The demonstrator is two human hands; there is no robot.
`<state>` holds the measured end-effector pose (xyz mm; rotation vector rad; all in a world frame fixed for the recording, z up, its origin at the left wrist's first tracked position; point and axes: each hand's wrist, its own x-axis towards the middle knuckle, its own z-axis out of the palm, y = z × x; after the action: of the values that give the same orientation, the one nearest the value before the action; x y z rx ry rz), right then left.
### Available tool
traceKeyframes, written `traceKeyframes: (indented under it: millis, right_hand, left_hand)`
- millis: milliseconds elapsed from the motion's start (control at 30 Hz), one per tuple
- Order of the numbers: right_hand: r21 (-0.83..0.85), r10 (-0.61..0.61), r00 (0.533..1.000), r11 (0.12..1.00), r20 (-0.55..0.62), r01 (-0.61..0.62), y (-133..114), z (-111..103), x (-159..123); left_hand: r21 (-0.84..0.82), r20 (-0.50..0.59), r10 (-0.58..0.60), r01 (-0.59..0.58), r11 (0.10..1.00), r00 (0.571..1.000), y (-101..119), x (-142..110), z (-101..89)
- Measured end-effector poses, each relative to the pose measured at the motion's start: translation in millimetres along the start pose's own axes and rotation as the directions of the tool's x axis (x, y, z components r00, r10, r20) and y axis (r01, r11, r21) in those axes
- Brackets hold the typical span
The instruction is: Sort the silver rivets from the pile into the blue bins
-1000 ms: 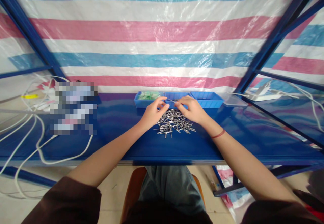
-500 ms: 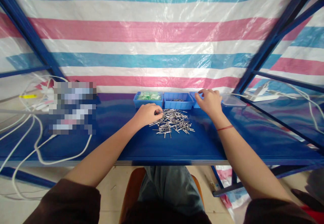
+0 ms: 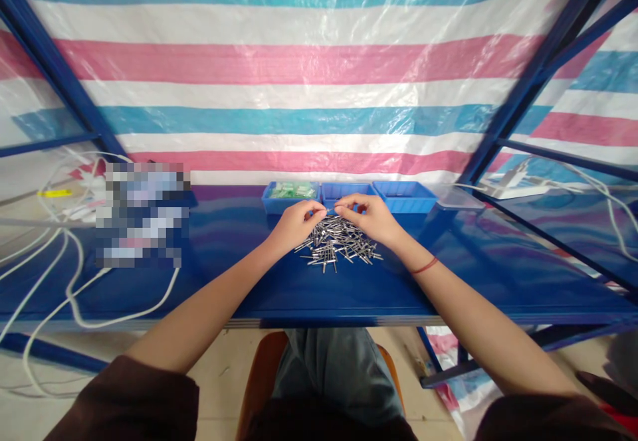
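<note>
My left hand (image 3: 295,224) is pinched closed over the back of a pile of silver blind rivets (image 3: 343,245), with a thin metal rivet (image 3: 329,211) at its fingertips. From the other side my right hand (image 3: 373,218) pinches the same small piece, and the two sets of fingertips almost meet. The fingers partly cover the rivet, so its details are hidden. Right behind the hands stands the middle blue bin (image 3: 349,190), its inside mostly blocked from view. To its right is another blue bin (image 3: 409,206), with little showing inside.
Green-and-white packets (image 3: 294,190) fill the left blue bin (image 3: 272,206). A clear plastic lid (image 3: 461,197) lies right of the bins. White cables (image 3: 74,295) loop over the table's left side. Blue frame posts (image 3: 528,82) and a striped sheet (image 3: 299,62) enclose the blue table (image 3: 224,288).
My right hand has come left from above the right bin to meet my left hand over the pile, its fingers now pinched. The left hand has shifted slightly right.
</note>
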<state>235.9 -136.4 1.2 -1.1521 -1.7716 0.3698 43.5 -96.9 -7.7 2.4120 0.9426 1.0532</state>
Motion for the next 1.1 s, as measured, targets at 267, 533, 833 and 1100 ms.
traceKeyframes:
  millis: [267,533,833,1100]
  right_hand:
    - [0.148,0.050,0.999,0.988,-0.007,-0.048,-2.9,0.1,0.0]
    - [0.013,-0.052,0.996,0.999,-0.067,0.053,-2.8,1.3,-1.9]
    - [-0.164,-0.194,0.980,0.969,-0.035,0.186,-5.1,-0.1,-4.3]
    - [-0.076,-0.013,0.995,0.997,-0.096,0.006,-0.5,-2.4,1.4]
  left_hand:
    - [-0.144,0.016,-0.048,0.050,0.988,0.999,1.9,0.1,1.3]
    - [-0.149,0.005,-0.037,0.038,0.988,0.999,1.9,-2.2,5.9]
    - [-0.153,-0.087,0.004,-0.017,0.988,0.996,7.2,-3.4,5.9]
    - [-0.115,-0.097,-0.031,0.020,0.993,0.995,6.0,-4.0,6.4]
